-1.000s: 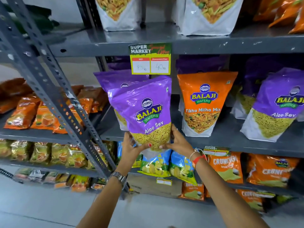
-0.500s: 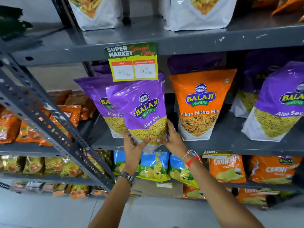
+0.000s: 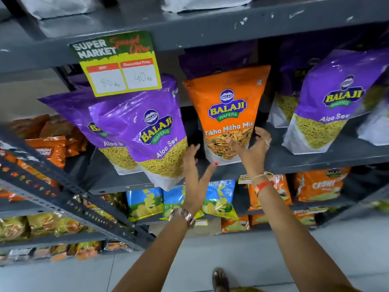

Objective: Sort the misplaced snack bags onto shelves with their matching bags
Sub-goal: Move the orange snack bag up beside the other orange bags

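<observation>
A purple Aloo Sev bag [image 3: 151, 131] leans on the grey middle shelf [image 3: 315, 160], in front of another purple Aloo Sev bag [image 3: 84, 114]. Right of it stands an orange Tikha Mitha Mix bag [image 3: 227, 110], between the purple ones. More purple Aloo Sev bags [image 3: 332, 106] fill the shelf's right side. My left hand [image 3: 195, 173] is open in the gap between the front purple bag and the orange bag, holding nothing. My right hand [image 3: 250, 148] is open with spread fingers at the orange bag's lower right corner, its fingertips on the bag's front.
A yellow-green price card [image 3: 117, 64] hangs from the upper shelf edge over the purple bags. Blue chip bags [image 3: 145, 203] and orange bags [image 3: 317, 186] sit on the lower shelf. A slanted metal brace [image 3: 63, 186] crosses the left rack of orange packets.
The purple bag I held in both hands now rests on the shelf, released. Both hands have moved right, to either side of the orange bag's base.
</observation>
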The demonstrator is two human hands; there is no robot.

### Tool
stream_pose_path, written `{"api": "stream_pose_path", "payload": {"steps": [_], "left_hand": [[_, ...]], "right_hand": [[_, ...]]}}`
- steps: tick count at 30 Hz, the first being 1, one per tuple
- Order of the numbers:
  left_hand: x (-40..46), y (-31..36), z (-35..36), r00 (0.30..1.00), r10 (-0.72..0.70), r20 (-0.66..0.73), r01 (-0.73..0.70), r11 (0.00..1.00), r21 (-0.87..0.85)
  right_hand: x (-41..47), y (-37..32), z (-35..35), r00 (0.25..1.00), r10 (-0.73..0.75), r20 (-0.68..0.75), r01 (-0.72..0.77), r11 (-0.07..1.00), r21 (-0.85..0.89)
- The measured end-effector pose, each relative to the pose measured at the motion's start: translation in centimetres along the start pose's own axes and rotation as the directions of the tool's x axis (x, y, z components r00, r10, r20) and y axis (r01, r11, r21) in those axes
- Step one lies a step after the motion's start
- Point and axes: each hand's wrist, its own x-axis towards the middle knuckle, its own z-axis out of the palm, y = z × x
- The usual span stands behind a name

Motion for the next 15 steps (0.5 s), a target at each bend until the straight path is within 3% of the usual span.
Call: {"api": "stream_pose_path", "payload": {"steps": [3, 6, 15], "left_hand": [[3.5, 0.2, 1.8, 0.983, -0.136, 0.126, 0.155, 0.975, -0.162], [6.3, 0.5, 2.7, 0.965, -0.199, 0.174, 0.235, 0.945, -0.225], [4.4, 2.3, 1.9, 0.956, -0.173, 0.236, 0.205, 0.971, -0.119]], "right_hand": [[1.6, -0.2, -0.6, 0.965, 0.130, 0.230, -0.155, 0.983, 0.094], [2.4, 0.0, -1.0, 0.916, 0.171, 0.362, -0.204, 0.977, 0.054], [-0.7, -0.1, -3.2, 0.949, 0.172, 0.265, -0.182, 0.983, 0.015]]}}
